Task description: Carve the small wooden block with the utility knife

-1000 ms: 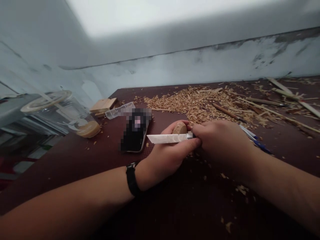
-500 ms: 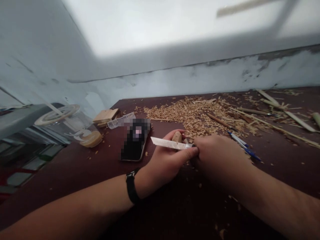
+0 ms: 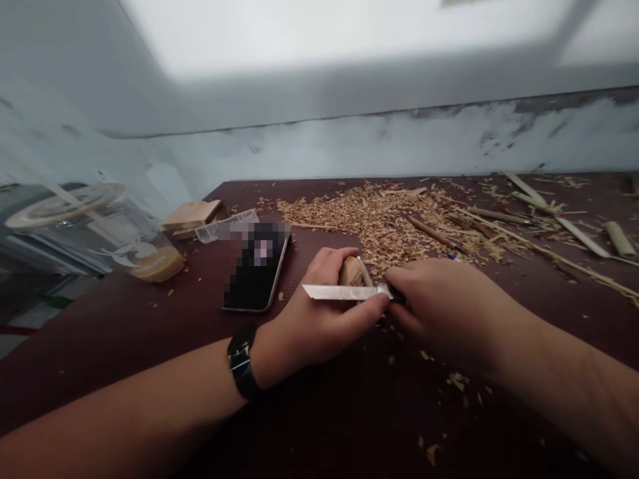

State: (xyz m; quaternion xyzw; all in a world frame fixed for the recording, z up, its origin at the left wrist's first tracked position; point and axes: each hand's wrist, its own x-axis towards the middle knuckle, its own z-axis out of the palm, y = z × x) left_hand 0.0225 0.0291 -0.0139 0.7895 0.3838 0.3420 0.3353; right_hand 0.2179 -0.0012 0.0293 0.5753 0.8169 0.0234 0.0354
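My left hand (image 3: pixel 309 316) is closed round a small pale piece of wood (image 3: pixel 351 271), whose rounded end shows between thumb and fingers. The rest of the wood is hidden in the palm. In my right hand (image 3: pixel 439 299) is the dark handle of a carving knife (image 3: pixel 342 292). Its flat, slant-tipped blade points left and lies across the near side of the wood. My left thumb presses near the base of the blade. Wood shavings (image 3: pixel 369 223) are heaped just beyond both hands.
A phone (image 3: pixel 257 273) lies left of my hands. Behind it are a clear plastic case (image 3: pixel 227 226) and a wooden block (image 3: pixel 192 214). A plastic cup (image 3: pixel 144 246) with a straw stands far left. Thin sticks (image 3: pixel 582 236) and a brown tool (image 3: pixel 432 233) lie right.
The view has shifted, so the cup and phone sit farther left. The left hand has turned a little, and more of the wood shows. The right hand now covers most of the blue-and-white pen.
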